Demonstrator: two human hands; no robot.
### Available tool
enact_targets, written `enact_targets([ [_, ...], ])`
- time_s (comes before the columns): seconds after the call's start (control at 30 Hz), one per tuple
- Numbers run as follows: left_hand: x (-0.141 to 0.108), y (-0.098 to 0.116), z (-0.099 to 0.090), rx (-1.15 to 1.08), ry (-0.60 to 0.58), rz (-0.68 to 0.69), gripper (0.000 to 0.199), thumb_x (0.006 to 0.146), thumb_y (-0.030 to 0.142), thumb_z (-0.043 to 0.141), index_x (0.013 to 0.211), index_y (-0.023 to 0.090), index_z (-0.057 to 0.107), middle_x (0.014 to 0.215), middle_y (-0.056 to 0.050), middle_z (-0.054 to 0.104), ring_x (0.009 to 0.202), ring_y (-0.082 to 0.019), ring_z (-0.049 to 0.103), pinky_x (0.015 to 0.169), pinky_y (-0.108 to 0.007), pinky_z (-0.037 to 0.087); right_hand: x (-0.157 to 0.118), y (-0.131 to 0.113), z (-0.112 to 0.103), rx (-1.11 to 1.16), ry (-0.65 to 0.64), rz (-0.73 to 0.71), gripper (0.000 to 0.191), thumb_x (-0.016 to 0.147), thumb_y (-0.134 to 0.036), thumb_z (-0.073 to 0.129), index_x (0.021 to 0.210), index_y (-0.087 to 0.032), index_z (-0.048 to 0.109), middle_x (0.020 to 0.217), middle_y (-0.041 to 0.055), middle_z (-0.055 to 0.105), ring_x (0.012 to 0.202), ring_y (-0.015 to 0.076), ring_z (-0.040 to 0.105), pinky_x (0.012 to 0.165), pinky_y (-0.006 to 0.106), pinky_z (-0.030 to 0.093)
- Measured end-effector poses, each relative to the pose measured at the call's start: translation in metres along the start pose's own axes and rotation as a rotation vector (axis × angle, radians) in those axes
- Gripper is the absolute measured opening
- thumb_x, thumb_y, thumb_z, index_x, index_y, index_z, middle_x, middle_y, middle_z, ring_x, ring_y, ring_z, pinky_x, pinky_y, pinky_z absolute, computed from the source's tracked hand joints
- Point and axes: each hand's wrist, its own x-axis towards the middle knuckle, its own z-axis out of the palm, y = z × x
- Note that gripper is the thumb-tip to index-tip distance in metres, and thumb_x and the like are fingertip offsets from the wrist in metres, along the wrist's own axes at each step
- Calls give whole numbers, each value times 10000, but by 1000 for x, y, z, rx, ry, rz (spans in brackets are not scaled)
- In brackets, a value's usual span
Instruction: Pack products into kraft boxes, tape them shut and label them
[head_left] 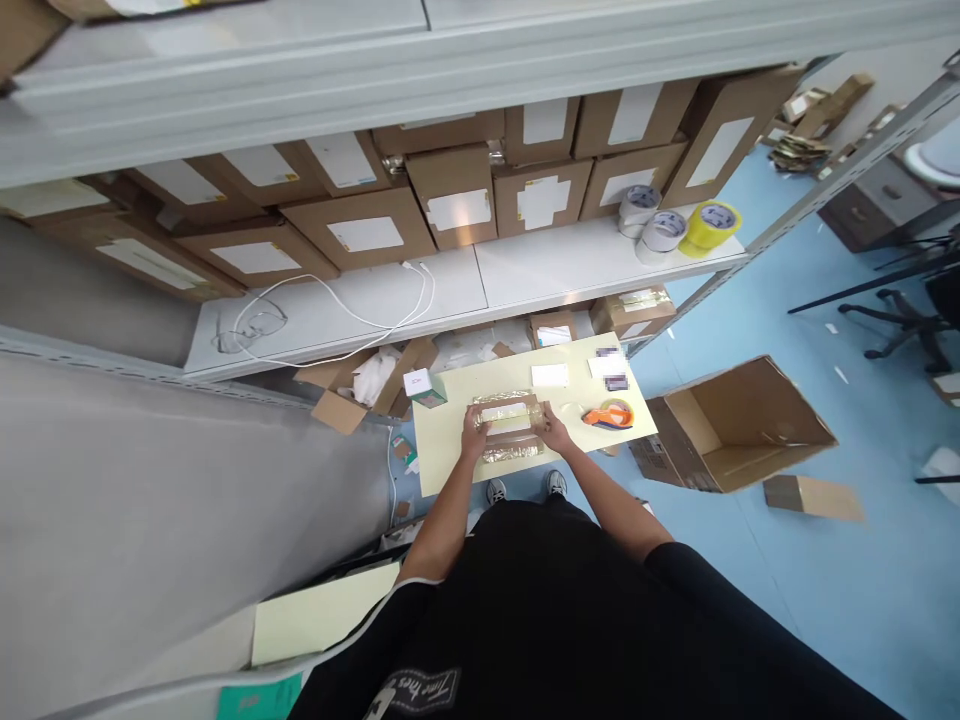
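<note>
On the pale yellow table (442,465) lies a cardboard box (514,443) wrapped in shiny clear tape, with a white label on its top. My left hand (474,436) grips the box's left end. At the opposite end, my right hand (553,430) has its fingers closed round the box's side. An orange tape dispenser (606,415) rests to the right of my right hand. Beyond the box are a white label sheet (550,375) and another white paper (606,367). A small green and white box (424,388) stands by the table's left edge.
A shelf (555,262) ahead bears several labelled cartons (367,232), tape rolls (663,232) and a white cable (330,290). Below it is an open carton (367,380) with white packing. A large open cardboard box (727,425) sits on the blue floor at right. A wall is at left.
</note>
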Motion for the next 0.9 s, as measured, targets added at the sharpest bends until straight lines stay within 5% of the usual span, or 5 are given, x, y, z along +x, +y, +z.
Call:
enact_targets([
  [0.1,4,-4,3,15,9,16,614,890,468,730,1401,216,503,1515,-150,533,1463,-347,460,1231,-479,349,0,25,-23,61,184,-9,903,812,-362,734,1633,-243,378,1540,133,569,1336,348,605,1076,490,531],
  [0.23,8,-6,5,42,27,31,591,880,438,739,1384,236,504,1507,-130,537,1457,-333,459,1236,-463,353,2,67,-84,-70,375,1,800,772,-268,696,1532,-127,489,1486,203,589,1380,375,551,1153,502,455],
  [0.43,6,-6,8,74,9,13,572,858,346,707,1375,233,488,1495,-126,528,1428,-316,481,1231,-460,357,11,126,-156,-299,209,101,360,764,-201,721,1116,-127,729,984,170,740,978,373,690,889,446,511],
  [0.57,2,-9,12,97,-15,8,568,861,365,668,1380,247,471,1472,-110,533,1415,-303,489,1229,-475,353,22,142,-162,-362,114,93,295,761,-196,740,1045,-115,737,912,160,730,902,360,696,815,421,495],
  [0.9,5,-13,13,81,3,8,636,821,420,728,1373,237,472,1500,-133,491,1461,-330,440,1255,-486,315,27,137,-146,-537,144,55,365,910,-367,724,1134,-108,598,1024,215,720,1010,377,677,894,442,484],
])
